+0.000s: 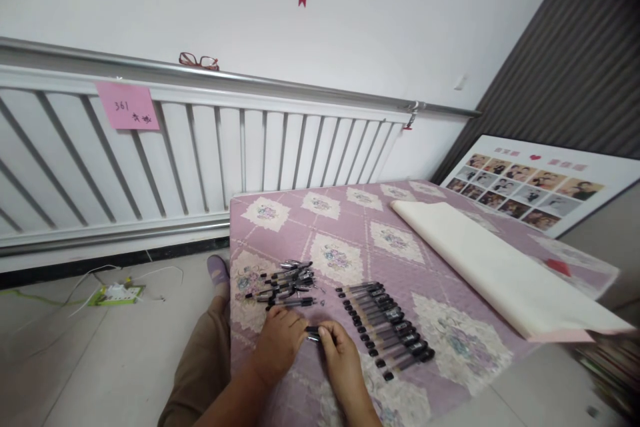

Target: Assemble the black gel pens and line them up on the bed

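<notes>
My left hand (281, 341) and my right hand (342, 359) meet near the front of the bed-like surface, fingers closed. Between their fingertips is a black and clear pen (313, 333), one end in each hand. Most of it is hidden by the fingers. Just beyond my left hand lies a loose pile of black pen parts (287, 280), crossing one another. To the right of my right hand, clear-barrelled pens (390, 327) lie side by side in a slanting row, with black caps at both ends.
The purple flowered cloth (345, 203) covers the surface. A large cream sheet (480, 260) lies along its right side, near a photo board (525, 180). A white radiator (280, 147) runs behind. On the floor at left is a power strip (116, 294) with cables.
</notes>
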A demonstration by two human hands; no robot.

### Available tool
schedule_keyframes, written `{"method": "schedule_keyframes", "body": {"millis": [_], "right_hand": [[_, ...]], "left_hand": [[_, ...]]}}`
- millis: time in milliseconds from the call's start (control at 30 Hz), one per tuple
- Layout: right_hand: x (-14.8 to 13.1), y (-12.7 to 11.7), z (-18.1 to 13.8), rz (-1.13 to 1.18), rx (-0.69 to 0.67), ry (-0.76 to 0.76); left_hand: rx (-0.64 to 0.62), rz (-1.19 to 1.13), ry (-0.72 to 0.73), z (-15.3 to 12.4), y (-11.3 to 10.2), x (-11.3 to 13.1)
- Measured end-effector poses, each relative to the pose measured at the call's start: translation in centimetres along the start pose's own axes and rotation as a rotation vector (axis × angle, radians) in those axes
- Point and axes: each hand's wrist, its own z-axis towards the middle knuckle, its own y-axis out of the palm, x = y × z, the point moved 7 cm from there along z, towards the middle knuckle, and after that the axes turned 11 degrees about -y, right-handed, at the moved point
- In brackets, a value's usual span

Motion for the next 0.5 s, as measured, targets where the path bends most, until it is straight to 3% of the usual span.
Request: {"method": "schedule_keyframes", "body": {"millis": [233,500], "right_hand": [[0.7,-1.4,-0.3,0.072,0.114,0.078],[1.1,-0.6,-0.1,0.114,0.062,0.096]], "left_hand": [[-0.057,0.045,-0.030,0.0,-0.2,0.2],[0.011,-0.002,0.007,-0.2,-0.4,0.0]]}}
